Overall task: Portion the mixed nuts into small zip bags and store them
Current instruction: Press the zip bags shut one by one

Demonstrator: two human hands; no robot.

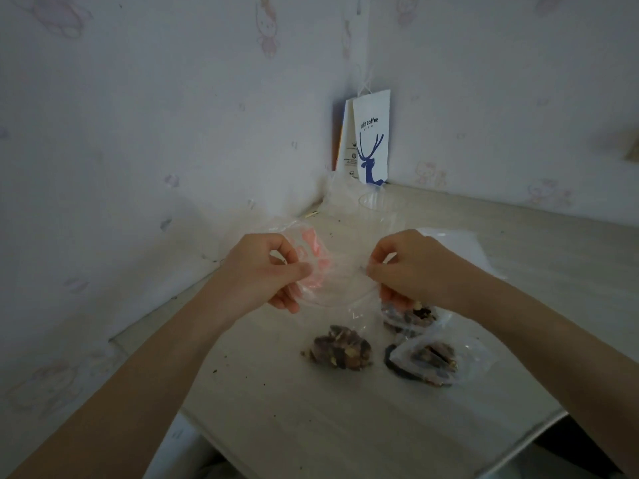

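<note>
Right now, holding a small clear zip bag (pixel 332 288) up above the table (pixel 311 426), well in front of the paper coffee bag (pixel 371 140) propped in the wall corner. Gripped at its left edge by the left hand (pixel 273 271), thumb and curled fingers pinching the plastic beside some pink print. Gripped at its right edge by the right hand (pixel 408 267), thumb and forefinger nipped together on the rim, other fingers folded under. Stretched loosely between the two hands. Just in front of the coffee bag, a clear plastic cup (pixel 380 209). Farther forward from the coffee bag, past the hands and nearer the camera, a heap of mixed nuts (pixel 340 347) on the tabletop, loose or wrapped in film impossible to tell. Right of that heap, a filled nut bag (pixel 411 316) partly hidden under the right hand, and a second filled bag (pixel 432 361) just beside it, nearer the camera.
</note>
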